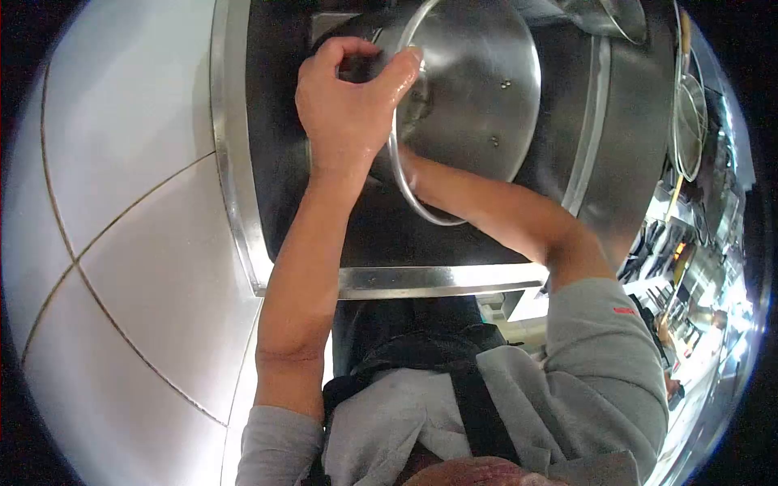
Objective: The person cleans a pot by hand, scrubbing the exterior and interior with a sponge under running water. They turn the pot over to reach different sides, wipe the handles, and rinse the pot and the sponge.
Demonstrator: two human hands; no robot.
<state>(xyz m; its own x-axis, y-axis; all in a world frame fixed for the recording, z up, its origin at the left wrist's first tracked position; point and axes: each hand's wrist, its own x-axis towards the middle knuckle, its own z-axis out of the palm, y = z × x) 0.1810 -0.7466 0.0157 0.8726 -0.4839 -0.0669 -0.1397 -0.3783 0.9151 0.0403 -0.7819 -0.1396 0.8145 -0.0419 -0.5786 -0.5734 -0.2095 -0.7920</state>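
A large stainless steel pot (466, 97) leans tilted in the sink, its round rim turned partly toward me and a few rivets showing on its wall. My left hand (344, 105) is at the left side of the rim, wet. Its thumb lies over the rim and its index finger curves round on the other side; the remaining fingers are mostly hidden. From the right, my right forearm crosses the pot's lower edge. Only the back part of my right hand (415, 172) shows near the rim, and its fingers are out of sight.
The dark sink basin (389, 247) has a metal front edge (442, 281). White tiles (146, 235) cover the left side. At the upper right is another metal vessel (612, 18). Wire strainers (689, 130) hang at the far right, with a blurred kitchen area beyond.
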